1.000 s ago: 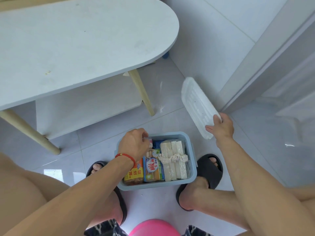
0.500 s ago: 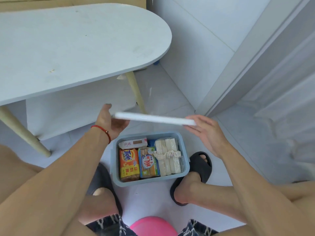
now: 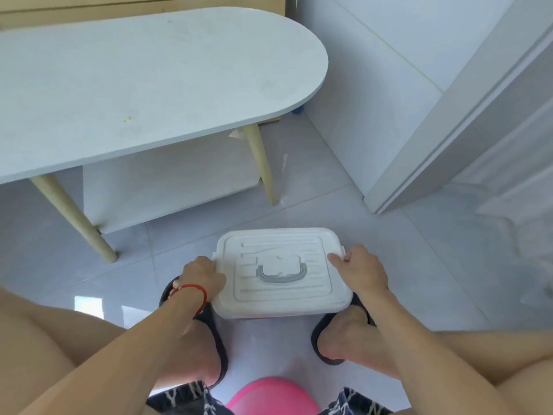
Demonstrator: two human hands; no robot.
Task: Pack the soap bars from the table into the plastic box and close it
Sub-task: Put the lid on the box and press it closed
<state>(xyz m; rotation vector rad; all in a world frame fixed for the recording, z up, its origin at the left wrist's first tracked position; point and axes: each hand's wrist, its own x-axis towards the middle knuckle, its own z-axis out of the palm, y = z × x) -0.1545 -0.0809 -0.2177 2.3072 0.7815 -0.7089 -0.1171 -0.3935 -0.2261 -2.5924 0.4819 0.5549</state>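
Now the white lid point(image 3: 281, 272) has come down flat on the plastic box on the floor, with the left hand point(image 3: 201, 275) and right hand point(image 3: 360, 272) pinching its short side edges, and this stiff, light lid likely needs pressing there.

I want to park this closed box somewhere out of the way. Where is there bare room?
The white tabletop is bare across its whole visible surface. The floor tiles between the table leg and the door frame are also free. Around the box lid it is crowded: left hand, right hand, slippers, pink stool.
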